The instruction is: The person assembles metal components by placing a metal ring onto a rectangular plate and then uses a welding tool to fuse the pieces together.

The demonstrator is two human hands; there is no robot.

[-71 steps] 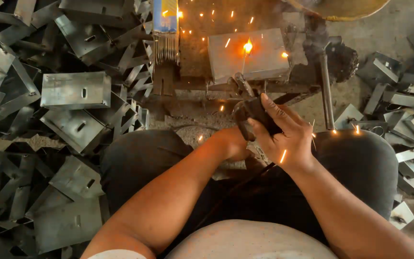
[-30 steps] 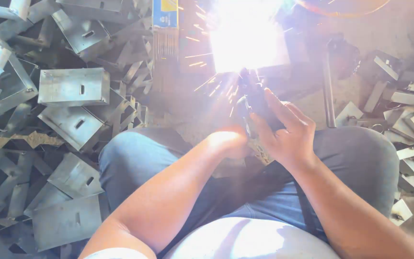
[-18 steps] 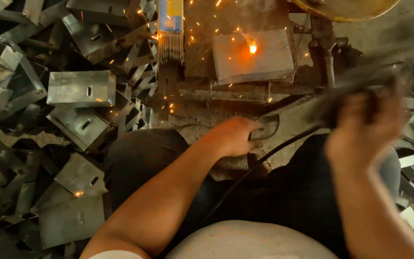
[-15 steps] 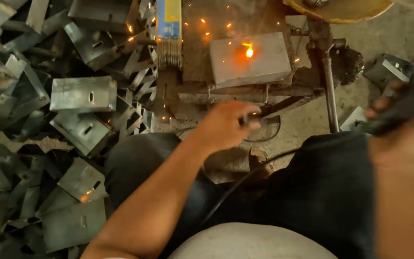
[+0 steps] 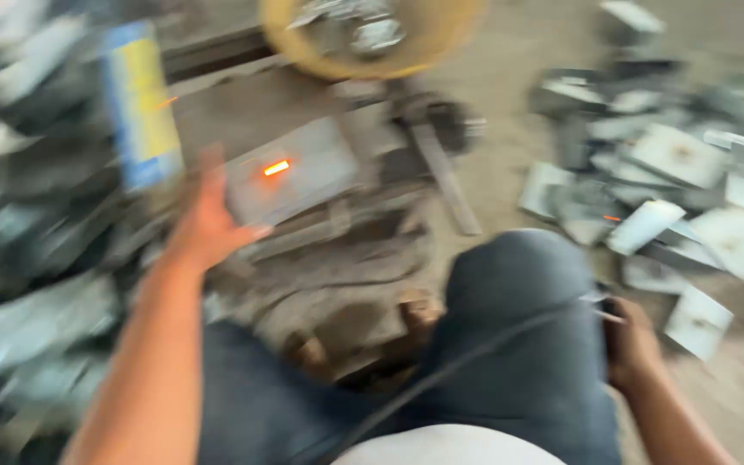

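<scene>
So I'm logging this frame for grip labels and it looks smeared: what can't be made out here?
Head view, blurred by motion:
- Left hand by the grey plate with the glowing spot: whether it touches the plate cannot be told.
- Right hand: partly behind the knee; its hold and the thin tool at it are unclear.
- Yellow bowl: cut by the top edge, contents smeared.
- Metal pieces at left: shapes lost to blur.

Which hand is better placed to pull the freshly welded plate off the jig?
Left, probably. The left hand is already at the edge of the grey plate with the glowing spot, fingers open. The right hand is down beside the knee, gripping something dark.
</scene>
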